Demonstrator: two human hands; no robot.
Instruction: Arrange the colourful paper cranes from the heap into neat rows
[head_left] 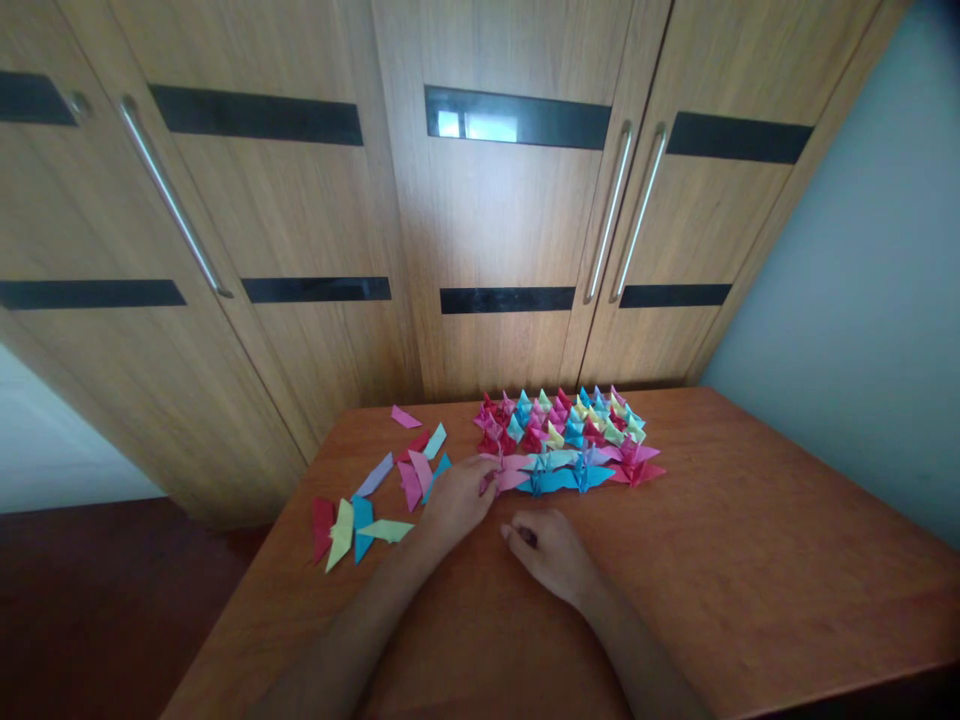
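Note:
My left hand (459,500) lies on the wooden table (750,560) with its fingers curled onto a pink folded paper crane (504,470) at the left end of a front row of cranes (577,470). My right hand (551,552) rests on the table a little nearer to me, fingers loosely curled; a small dark red bit shows at the fingertips, too small to name. Behind the front row stands a packed cluster of small folded cranes (562,418) in red, pink, blue, yellow and green.
Several flat folded paper pieces (360,520) in red, yellow, blue, pink and lilac lie scattered left of my left hand, one pink piece (405,416) further back. Wooden wardrobe doors (495,230) with long metal handles (609,215) rise behind the table. A pale wall (862,330) stands right.

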